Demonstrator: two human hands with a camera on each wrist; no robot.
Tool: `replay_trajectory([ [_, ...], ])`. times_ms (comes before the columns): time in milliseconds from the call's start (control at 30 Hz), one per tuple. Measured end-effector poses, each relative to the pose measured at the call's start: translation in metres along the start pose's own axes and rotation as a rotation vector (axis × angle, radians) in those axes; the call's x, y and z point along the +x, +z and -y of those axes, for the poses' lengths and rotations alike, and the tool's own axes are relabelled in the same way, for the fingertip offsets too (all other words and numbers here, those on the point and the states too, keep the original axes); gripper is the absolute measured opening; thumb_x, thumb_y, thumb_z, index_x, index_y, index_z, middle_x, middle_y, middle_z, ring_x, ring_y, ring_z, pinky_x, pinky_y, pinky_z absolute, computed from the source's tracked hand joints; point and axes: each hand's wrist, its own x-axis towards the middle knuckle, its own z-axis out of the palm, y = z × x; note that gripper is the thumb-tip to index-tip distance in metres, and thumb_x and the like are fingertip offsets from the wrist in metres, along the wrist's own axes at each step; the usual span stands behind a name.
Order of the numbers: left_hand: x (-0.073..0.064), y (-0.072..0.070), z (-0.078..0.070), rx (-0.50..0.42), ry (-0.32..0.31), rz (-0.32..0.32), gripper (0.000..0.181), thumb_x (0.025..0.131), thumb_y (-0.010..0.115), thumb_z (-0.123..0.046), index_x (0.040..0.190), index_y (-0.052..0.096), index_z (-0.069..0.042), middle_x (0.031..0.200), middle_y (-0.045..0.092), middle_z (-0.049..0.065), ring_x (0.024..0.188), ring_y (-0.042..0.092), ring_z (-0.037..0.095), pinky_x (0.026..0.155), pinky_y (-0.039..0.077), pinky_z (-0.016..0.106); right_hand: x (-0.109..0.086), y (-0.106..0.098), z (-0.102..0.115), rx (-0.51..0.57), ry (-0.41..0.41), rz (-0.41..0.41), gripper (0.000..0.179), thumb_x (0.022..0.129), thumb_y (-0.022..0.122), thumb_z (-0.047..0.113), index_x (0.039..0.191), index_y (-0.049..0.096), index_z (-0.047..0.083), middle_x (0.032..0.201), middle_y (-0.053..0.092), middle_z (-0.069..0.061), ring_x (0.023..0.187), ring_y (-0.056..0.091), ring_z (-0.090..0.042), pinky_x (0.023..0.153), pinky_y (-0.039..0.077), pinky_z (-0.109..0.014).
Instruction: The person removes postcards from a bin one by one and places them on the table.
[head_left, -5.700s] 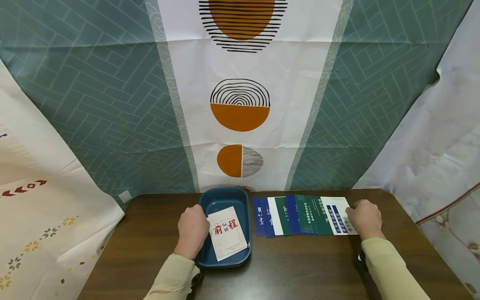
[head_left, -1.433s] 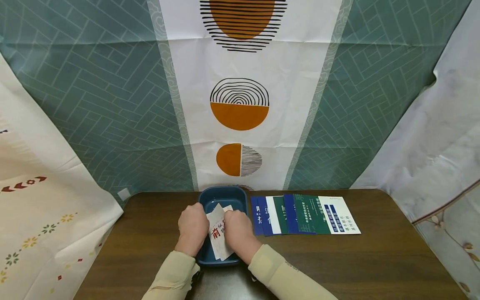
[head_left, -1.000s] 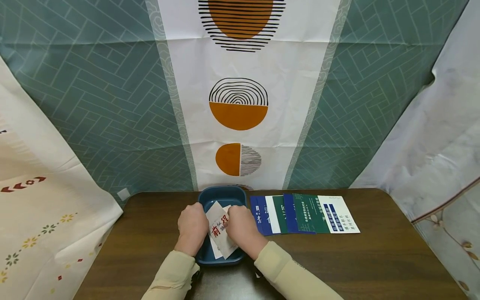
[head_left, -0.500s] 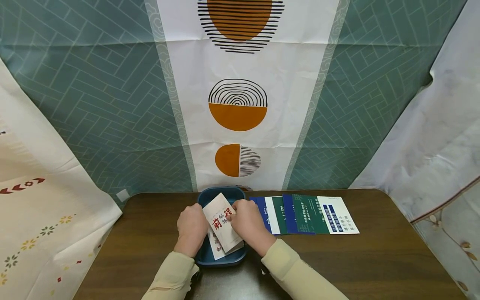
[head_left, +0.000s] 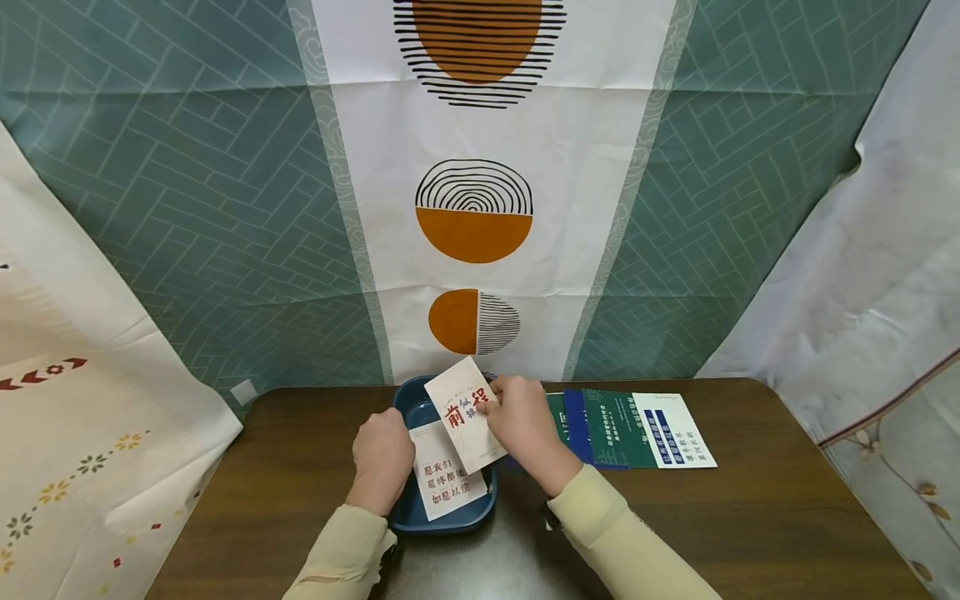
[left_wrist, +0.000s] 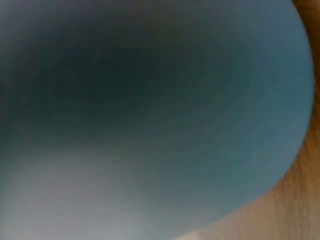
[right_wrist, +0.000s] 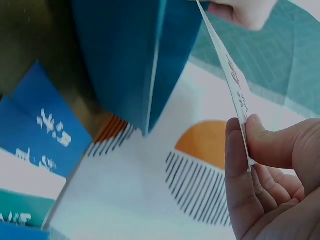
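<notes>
My right hand (head_left: 528, 425) pinches a white card (head_left: 463, 421) with red characters between thumb and fingers; it is tilted, above the right part of a dark blue tray (head_left: 411, 510). The right wrist view shows this card (right_wrist: 231, 82) nearly edge-on, its near end between thumb (right_wrist: 272, 145) and index finger. Inside the tray lies another white card (head_left: 442, 482) with printed lines of text, its upper right covered by the raised one. My left hand (head_left: 384, 458) is curled over the tray's left rim, fingertips hidden. Close and blurred, the tray wall (left_wrist: 240, 125) fills the left wrist view.
Right of the tray, a row of overlapping cards lies along the table's back edge: blue (head_left: 577, 421), dark green (head_left: 618, 429) and white (head_left: 673, 429). My right hand covers its left end. A patterned cloth (head_left: 480, 125) hangs behind the brown table (head_left: 712, 533).
My right hand came from the card row to the tray, took hold of the red-lettered card, and drew it up and to the right. The text card underneath came into view. The left hand stayed put.
</notes>
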Motion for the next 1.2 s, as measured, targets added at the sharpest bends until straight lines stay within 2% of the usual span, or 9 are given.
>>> replay_trajectory([
  [200,-0.002,0.000,0.001,-0.013,0.011,-0.028,0.014,0.080,0.062,-0.005,0.087,0.068,0.005,0.076,0.067,0.021,0.057,0.063,0.030,0.044,0.049,0.044,0.005,-0.018,-0.009,0.009,0.016,-0.053,0.017,0.079,0.074,0.019,0.091,0.072,0.007,0.069,0.066,-0.002,0.054,0.056,-0.010,0.046,0.043,-0.023],
  [367,-0.002,0.000,0.002,-0.010,0.025,-0.052,0.015,0.079,0.064,-0.006,0.087,0.068,0.006,0.076,0.068,0.021,0.054,0.061,0.029,0.043,0.049,0.043,0.009,-0.034,-0.018,-0.028,0.030,-0.097,0.019,0.079,0.074,0.022,0.092,0.072,0.009,0.067,0.065,0.000,0.056,0.056,-0.011,0.046,0.042,-0.024],
  [700,-0.002,0.000,0.002,-0.006,0.025,-0.037,0.016,0.079,0.064,-0.005,0.089,0.068,0.007,0.076,0.067,0.022,0.052,0.060,0.028,0.043,0.049,0.043,0.011,-0.060,-0.034,-0.044,0.042,-0.142,0.023,0.079,0.074,0.022,0.095,0.072,0.007,0.070,0.068,-0.003,0.056,0.057,-0.013,0.046,0.042,-0.025],
  [1200,-0.002,-0.001,-0.001,-0.006,0.024,-0.044,0.014,0.079,0.064,-0.005,0.087,0.068,0.006,0.075,0.068,0.021,0.054,0.062,0.028,0.044,0.050,0.044,0.011,-0.100,-0.073,-0.090,0.095,-0.197,0.026,0.081,0.072,0.025,0.096,0.070,0.005,0.075,0.069,-0.009,0.057,0.059,-0.017,0.046,0.044,-0.027],
])
